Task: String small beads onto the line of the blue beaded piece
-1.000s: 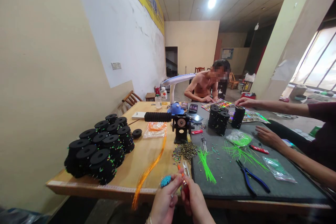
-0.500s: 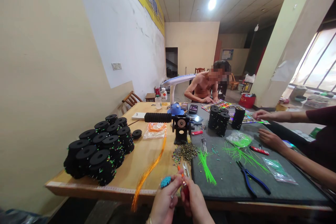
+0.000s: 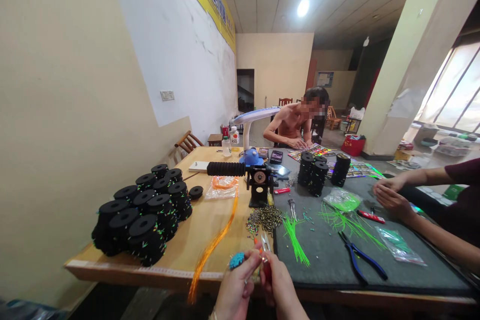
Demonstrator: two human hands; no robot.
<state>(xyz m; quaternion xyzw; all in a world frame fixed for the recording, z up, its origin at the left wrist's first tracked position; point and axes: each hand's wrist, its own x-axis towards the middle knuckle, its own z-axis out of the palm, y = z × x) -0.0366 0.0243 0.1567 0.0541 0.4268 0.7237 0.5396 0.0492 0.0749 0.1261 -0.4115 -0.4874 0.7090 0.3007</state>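
My left hand (image 3: 237, 280) is closed in a pinch near the table's front edge; what its fingertips hold is too small to make out. A round, bumpy blue piece (image 3: 237, 260) sits against that hand's fingers. My right hand (image 3: 279, 282) is wrapped around small thread snips (image 3: 266, 242), with pointed silver blades facing away from me and a red handle partly hidden by the fingers. The two hands nearly touch. Just past the fingertips shows a small orange piece (image 3: 257, 245). A heap of small metal beads (image 3: 270, 217) lies beyond the blades.
Black foam spools (image 3: 144, 227) stand grouped at left, beside orange strands (image 3: 213, 247). A black clamp device (image 3: 258, 185) stands ahead. Green strands (image 3: 296, 242) and blue-handled pliers (image 3: 362, 257) lie on the grey mat (image 3: 318, 270). A co-worker's hands (image 3: 392, 195) are at right; another person (image 3: 294, 122) sits opposite.
My hands stay almost in place, still close together. At right, the co-worker's hands have come together. The person opposite has shifted their hands slightly.
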